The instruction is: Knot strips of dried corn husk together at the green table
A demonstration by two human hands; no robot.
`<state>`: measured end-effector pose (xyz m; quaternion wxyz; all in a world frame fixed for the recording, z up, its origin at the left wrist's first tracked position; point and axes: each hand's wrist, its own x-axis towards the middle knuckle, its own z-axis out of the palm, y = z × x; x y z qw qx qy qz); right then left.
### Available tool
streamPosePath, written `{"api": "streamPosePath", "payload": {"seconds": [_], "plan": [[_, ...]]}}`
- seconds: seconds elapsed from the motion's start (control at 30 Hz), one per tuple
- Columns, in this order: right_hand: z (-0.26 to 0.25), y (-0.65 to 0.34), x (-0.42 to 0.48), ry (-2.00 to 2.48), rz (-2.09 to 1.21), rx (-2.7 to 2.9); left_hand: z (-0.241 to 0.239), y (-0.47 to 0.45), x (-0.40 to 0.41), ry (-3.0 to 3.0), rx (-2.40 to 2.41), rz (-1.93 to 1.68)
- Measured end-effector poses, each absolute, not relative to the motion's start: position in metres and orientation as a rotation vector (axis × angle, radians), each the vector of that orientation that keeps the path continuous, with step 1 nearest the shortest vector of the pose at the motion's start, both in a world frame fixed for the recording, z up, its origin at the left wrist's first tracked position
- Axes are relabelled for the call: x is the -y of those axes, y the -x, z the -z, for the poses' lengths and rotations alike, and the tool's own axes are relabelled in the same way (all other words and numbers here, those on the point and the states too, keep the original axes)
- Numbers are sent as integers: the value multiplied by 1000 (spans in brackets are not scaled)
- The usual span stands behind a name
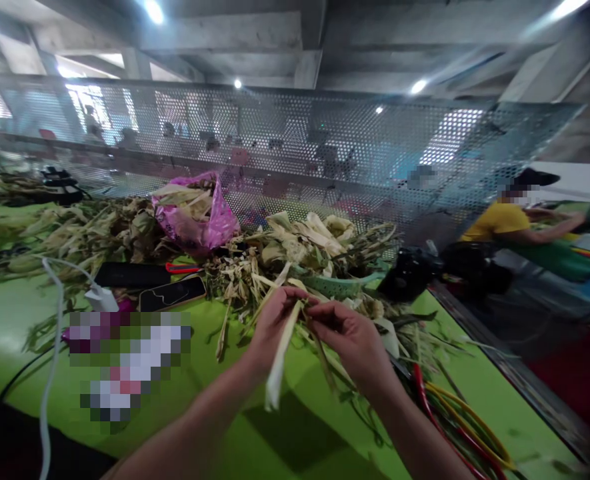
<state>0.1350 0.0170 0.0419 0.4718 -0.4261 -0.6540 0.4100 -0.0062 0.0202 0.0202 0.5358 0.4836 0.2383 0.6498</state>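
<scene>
Over the green table, pale strips of dried corn husk (pixel 285 353) hang from between my two hands. My left hand (pixel 279 319) is closed around them, its fingers partly hidden behind the strip. At the same spot, my right hand (pixel 347 333) pinches the strips with thumb and fingertips. Just beyond my hands stands a green basket (pixel 332 285), heaped with dry husks (pixel 315 243). Loose husk scraps lie beside it and under my hands.
Left are a pink plastic bag (pixel 199 220) of husks, a phone (pixel 173 294) and a white cable (pixel 57 333). Right are a black object (pixel 407 275) and red and yellow cords (pixel 467 420). A perforated metal screen (pixel 295 133) closes the back. A person in yellow (pixel 499 223) works at right.
</scene>
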Motion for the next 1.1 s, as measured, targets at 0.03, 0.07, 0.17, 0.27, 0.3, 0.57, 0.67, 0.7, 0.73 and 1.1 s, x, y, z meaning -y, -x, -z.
{"api": "streamPosePath", "payload": {"seconds": [0.03, 0.07, 0.17, 0.27, 0.3, 0.57, 0.67, 0.7, 0.73, 1.1], "plan": [[-45, -136, -17, 1039, -999, 1609, -22, 7, -21, -1167, -555, -1543], [-49, -138, -17, 1040, -975, 1617, -23, 7, -22, -1182, -548, -1543], [-55, -144, -17, 1076, -739, 1627, -25, 7, -23, -1209, -556, -1531], [-56, -148, -20, 1084, -488, 1656, -25, 4, -22, -1207, -526, -1479], [-55, -149, -21, 1072, -470, 1679, -25, 4, -21, -1207, -515, -1465], [-50, -149, -25, 1050, -544, 1770, -25, 10, -16, -1316, -563, -1434], [-56, -146, -17, 969, -359, 1797, -25, 11, -18, -1325, -620, -1454], [-58, -145, -14, 933, -324, 1836, -24, 11, -19, -1335, -645, -1461], [-59, -143, -10, 901, -298, 1888, -24, 11, -19, -1348, -666, -1465], [-57, -136, 2, 795, -226, 2003, -30, 14, -14, -1500, -834, -1369]]}}
